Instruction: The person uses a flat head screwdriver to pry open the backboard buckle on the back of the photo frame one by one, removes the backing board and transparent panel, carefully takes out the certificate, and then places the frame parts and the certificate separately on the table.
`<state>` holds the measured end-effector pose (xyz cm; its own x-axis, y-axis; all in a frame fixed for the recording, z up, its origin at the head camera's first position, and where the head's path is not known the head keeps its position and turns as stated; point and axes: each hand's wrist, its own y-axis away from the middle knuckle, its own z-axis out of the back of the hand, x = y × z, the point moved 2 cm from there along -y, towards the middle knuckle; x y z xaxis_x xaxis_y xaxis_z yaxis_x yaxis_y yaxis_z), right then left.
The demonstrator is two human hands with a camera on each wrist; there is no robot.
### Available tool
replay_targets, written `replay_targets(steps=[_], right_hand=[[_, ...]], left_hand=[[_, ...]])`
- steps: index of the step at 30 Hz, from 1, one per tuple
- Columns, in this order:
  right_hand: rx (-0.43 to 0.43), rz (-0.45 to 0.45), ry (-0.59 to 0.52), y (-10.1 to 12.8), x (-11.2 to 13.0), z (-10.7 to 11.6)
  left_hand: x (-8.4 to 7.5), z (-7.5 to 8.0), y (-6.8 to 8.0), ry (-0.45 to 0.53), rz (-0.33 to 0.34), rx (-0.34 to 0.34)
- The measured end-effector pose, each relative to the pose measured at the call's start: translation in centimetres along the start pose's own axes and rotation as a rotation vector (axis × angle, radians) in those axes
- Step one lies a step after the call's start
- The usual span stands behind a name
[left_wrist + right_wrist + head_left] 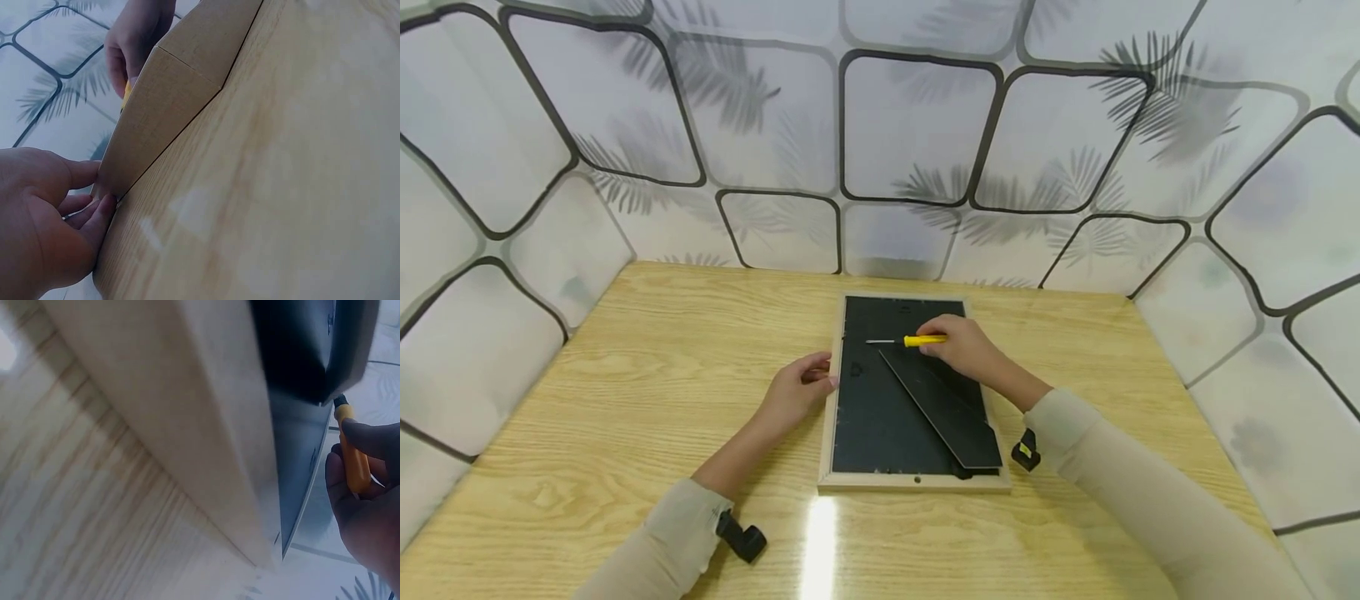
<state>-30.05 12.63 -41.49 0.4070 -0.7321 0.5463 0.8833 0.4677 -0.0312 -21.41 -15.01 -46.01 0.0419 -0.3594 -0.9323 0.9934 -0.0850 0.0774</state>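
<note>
Patterned sheeting (917, 125) is bordering the pale wooden tabletop (700, 333) at left, back and right. The left grip (793, 392) is resting unclenched against a wooden frame (829, 425) lying mid-tabletop. The frame is holding a black backing (880, 425) with a slanting flap (943, 408); above, a yellow-handled screwdriver (923, 340) is pointing left, the right grip (966, 346) grasping it.

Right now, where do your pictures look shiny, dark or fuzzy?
Head view: bright, with a white glare streak on the table, just below the wooden frame; left wrist view: dimmer, with pale, hazy shine on the table; right wrist view: the close frame edge is fuzzy, and the screwdriver handle looks more orange than in the head view.
</note>
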Motion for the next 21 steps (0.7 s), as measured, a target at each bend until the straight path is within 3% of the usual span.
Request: replay_targets(steps=[8, 21], right_hand=[[0.032, -0.068, -0.035, -0.7, 0.3, -0.5], [0.023, -0.041, -0.045, -1.4, 0.9, -0.8]], left_hand=[[0.0, 0.0, -0.1, -0.002, -0.004, 0.007], [0.3, 0.0, -0.2, -0.020, -0.004, 0.010]])
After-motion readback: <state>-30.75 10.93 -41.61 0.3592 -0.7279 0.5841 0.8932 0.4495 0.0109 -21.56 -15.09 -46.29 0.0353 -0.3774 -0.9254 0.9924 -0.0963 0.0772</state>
